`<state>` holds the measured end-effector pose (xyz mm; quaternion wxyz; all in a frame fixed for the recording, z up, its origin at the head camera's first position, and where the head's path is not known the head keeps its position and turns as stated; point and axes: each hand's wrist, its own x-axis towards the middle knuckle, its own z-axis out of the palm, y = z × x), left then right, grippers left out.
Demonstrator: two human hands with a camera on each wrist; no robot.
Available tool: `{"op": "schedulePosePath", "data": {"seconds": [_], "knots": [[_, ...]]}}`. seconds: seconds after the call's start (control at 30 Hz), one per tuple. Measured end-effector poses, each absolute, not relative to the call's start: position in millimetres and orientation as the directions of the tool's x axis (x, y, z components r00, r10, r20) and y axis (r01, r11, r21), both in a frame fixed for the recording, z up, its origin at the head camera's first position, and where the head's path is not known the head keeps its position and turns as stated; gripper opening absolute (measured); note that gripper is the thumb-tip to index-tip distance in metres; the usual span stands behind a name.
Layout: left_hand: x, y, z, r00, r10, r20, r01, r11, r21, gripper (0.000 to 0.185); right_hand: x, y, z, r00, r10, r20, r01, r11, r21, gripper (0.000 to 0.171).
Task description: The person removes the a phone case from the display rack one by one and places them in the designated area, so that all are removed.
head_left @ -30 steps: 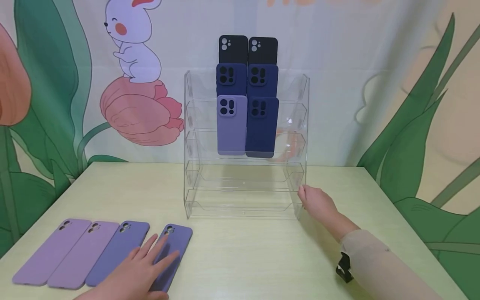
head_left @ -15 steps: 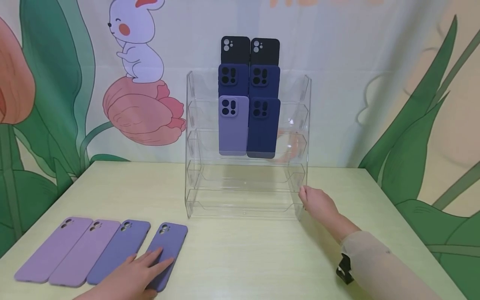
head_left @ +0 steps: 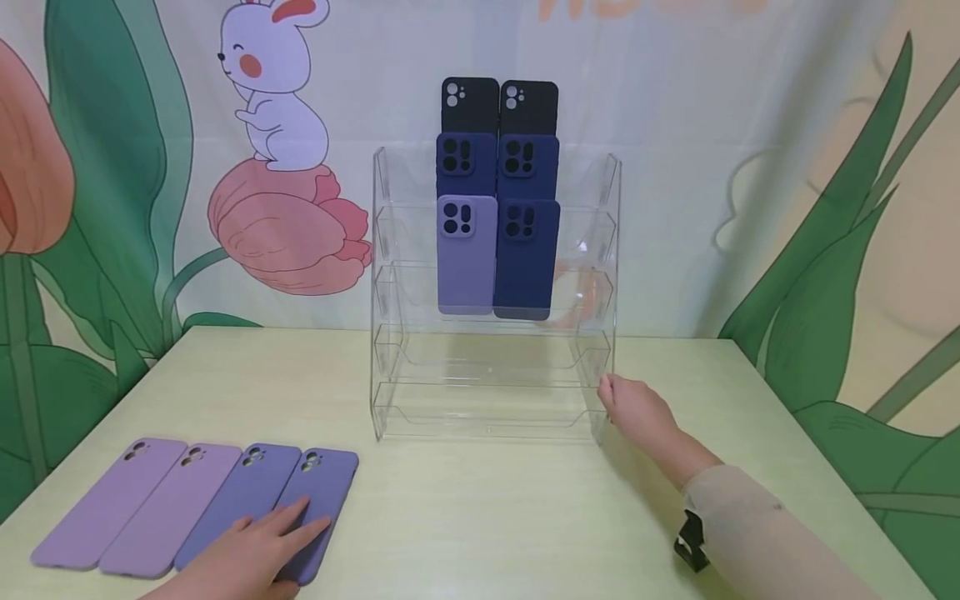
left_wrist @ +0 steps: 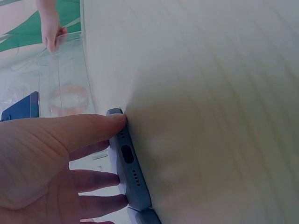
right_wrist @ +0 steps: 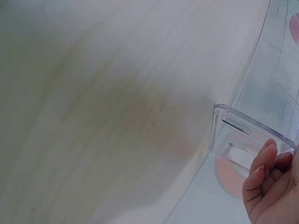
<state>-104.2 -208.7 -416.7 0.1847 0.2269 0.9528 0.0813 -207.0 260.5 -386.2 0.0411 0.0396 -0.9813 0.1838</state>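
Observation:
My left hand lies on the rightmost phone case, a blue-violet one flat on the table. Its fingers are spread over the back of the case; in the left wrist view the thumb touches the bottom end beside the charging-port cutout. This case lies against another blue-violet case, with two lilac cases further left in the row. My right hand holds the right side panel of a clear acrylic display rack, fingers curled at its edge in the right wrist view.
Upper tiers of the rack hold two black cases, several navy cases and one lilac case. The rack's lower tiers show bare clear plastic. A printed curtain hangs behind the pale table.
My left hand has slid the rightmost blue-violet case leftward, closing the gap to the case beside it. My right hand has stayed on the rack's side.

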Motion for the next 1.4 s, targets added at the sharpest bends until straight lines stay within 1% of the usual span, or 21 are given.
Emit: {"op": "schedulePosePath", "data": {"seconds": [0.13,0.23,0.37,0.4,0.47,0.57,0.73,0.87,1.03,1.2,1.4], "knots": [[-104,-208,-414,-0.829,0.468,-0.306,0.4,0.879,0.259,0.067,-207,261,-386,-0.994,-0.064,0.092,-0.093,0.928,-0.36,0.035],[-102,-206,-406,-0.816,0.531,-0.228,0.46,0.836,0.299,0.067,-207,262,-387,-0.995,-0.064,0.081,-0.09,0.926,-0.367,0.036],[-99,-197,-388,-0.785,0.618,-0.048,0.558,0.738,0.381,0.068,-207,262,-387,-0.994,-0.065,0.084,-0.092,0.925,-0.369,0.036],[-99,-192,-382,-0.785,0.619,-0.028,0.555,0.722,0.413,0.069,-206,262,-387,-0.994,-0.065,0.086,-0.092,0.925,-0.369,0.036],[-100,-184,-372,-0.784,0.619,0.036,0.567,0.692,0.448,0.068,-206,261,-387,-0.994,-0.064,0.087,-0.092,0.925,-0.368,0.036],[-103,-172,-361,-0.791,0.603,0.1,0.563,0.655,0.505,0.065,-205,261,-386,-0.994,-0.063,0.084,-0.089,0.926,-0.366,0.036],[-120,-155,-353,-0.796,0.573,0.194,0.57,0.602,0.56,0.058,-204,260,-386,-0.994,-0.062,0.085,-0.089,0.928,-0.363,0.037],[-141,-143,-348,-0.804,0.549,0.227,0.556,0.563,0.611,0.057,-206,260,-385,-0.994,-0.06,0.094,-0.091,0.927,-0.363,0.037],[-164,-139,-348,-0.838,0.503,0.213,0.49,0.52,0.699,0.054,-208,258,-385,-0.994,-0.066,0.086,-0.093,0.927,-0.363,0.037],[-179,-137,-349,-0.867,0.457,0.199,0.426,0.47,0.773,0.049,-207,259,-384,-0.994,-0.061,0.087,-0.088,0.931,-0.355,0.036],[-193,-127,-343,-0.883,0.405,0.237,0.406,0.408,0.818,0.044,-207,261,-384,-0.996,-0.05,0.073,-0.073,0.929,-0.364,0.035]]}}
